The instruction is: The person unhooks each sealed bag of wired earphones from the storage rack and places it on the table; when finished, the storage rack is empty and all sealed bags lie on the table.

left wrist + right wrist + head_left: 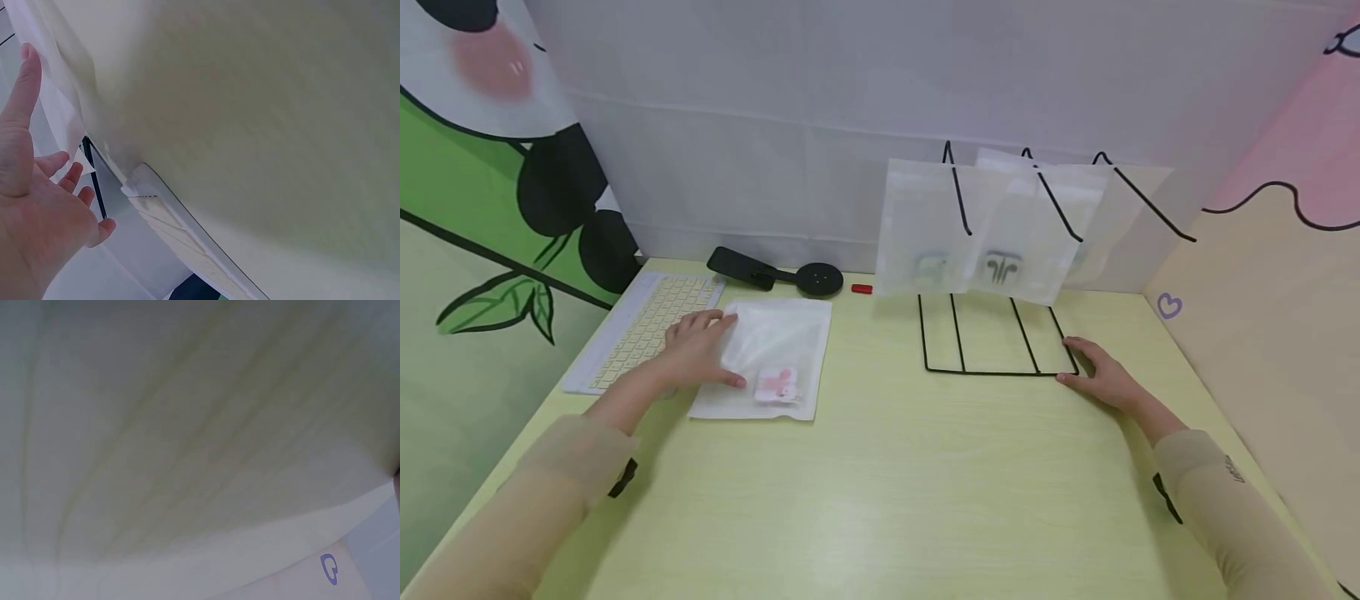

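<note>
My left hand (698, 348) spreads over the left edge of a white translucent pouch (775, 333) that lies flat, with thumb and fingers apart. A small item with a pink print (777, 385) shows through the pouch's lower part. In the left wrist view, the left hand (37, 187) has its fingers stretched out. My right hand (1101, 373) is at the front right corner of a black wire rack (1000, 373), thumb by the front bar and fingers along the side bar. Similar pouches (925, 217) hang from the rack's hooks; one shows an earphone print (1002, 267).
A white keyboard (658, 325) lies left of the flat pouch, partly behind the left hand. Along the back are a black folded item with a round disc (818, 280) and a small red piece (861, 289). A white cloth wall (737, 167) stands behind the table (880, 500).
</note>
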Motion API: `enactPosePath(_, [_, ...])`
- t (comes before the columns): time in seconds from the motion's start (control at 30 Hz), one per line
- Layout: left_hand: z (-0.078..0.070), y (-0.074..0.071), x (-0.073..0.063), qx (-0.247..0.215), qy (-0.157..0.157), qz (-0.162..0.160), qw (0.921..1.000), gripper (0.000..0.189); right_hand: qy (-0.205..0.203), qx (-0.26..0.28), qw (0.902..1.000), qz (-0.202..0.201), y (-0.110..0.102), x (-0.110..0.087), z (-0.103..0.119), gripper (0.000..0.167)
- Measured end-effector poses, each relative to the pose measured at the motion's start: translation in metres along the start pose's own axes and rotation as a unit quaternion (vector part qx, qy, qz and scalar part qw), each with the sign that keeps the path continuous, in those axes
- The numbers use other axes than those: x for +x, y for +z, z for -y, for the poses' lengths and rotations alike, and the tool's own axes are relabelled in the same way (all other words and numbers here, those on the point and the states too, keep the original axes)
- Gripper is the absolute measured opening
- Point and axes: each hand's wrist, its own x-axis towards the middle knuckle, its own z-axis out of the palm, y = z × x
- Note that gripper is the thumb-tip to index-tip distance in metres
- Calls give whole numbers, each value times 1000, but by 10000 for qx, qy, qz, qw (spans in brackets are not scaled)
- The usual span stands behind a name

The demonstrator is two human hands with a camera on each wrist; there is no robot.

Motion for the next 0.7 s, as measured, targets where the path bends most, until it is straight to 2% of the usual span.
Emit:
enactPosePath(0.2, [0,-3,8,11,18,94,10000,120,6,-5,10000,78,-1,0,0,81])
enactPosePath(0.4, [-4,-7,5,-188,-117,109,9997,119,54,-7,9999,91,-1,-1,0,80])
enactPosePath(0.57, [-14,-20,5,-431,180,-272,9985,114,47,-9,9999,126,-2,-2,2,81])
enactPosePath(0.7, [-30,-36,10,-714,530,-642,9940,112,42,3,9999,136,-3,-1,3,79])
